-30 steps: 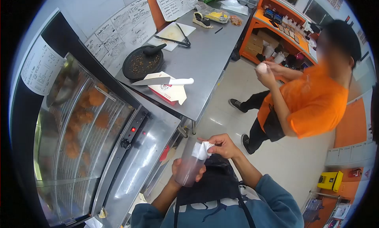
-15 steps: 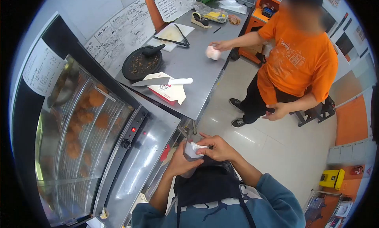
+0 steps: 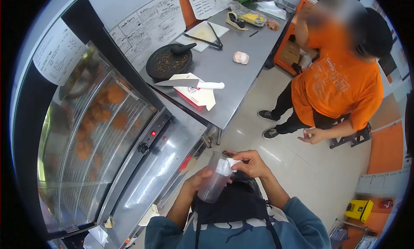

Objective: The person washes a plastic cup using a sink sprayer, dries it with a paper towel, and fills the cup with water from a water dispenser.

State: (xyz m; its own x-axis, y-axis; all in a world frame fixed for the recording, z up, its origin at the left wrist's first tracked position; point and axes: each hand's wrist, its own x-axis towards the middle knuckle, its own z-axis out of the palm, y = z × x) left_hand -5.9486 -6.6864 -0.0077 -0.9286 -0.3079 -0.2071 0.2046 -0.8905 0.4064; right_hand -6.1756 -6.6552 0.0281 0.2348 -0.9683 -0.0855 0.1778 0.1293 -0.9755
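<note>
A clear plastic cup (image 3: 211, 187) is tilted in front of my apron, with my left hand (image 3: 198, 180) wrapped around its side. My right hand (image 3: 252, 163) pinches a crumpled white tissue (image 3: 226, 166) at the cup's upper part. Whether the tissue sits inside the cup or against its outer wall is hard to tell. The fingertips of my right hand are partly hidden behind the tissue and cup.
A steel table (image 3: 235, 91) holds a knife (image 3: 189, 83) on a red-and-white box (image 3: 194, 96), a stone mortar (image 3: 166, 68), tongs (image 3: 211, 41) and a pinkish-white wrapped bundle (image 3: 241, 58). A glass warmer (image 3: 99, 132) with fried food stands left. A person in orange (image 3: 340, 85) stands right.
The co-worker has let go of the wrapped bundle, now on the table, and raised that hand toward the head. My cup has tipped so its side shows; both hands keep hold.
</note>
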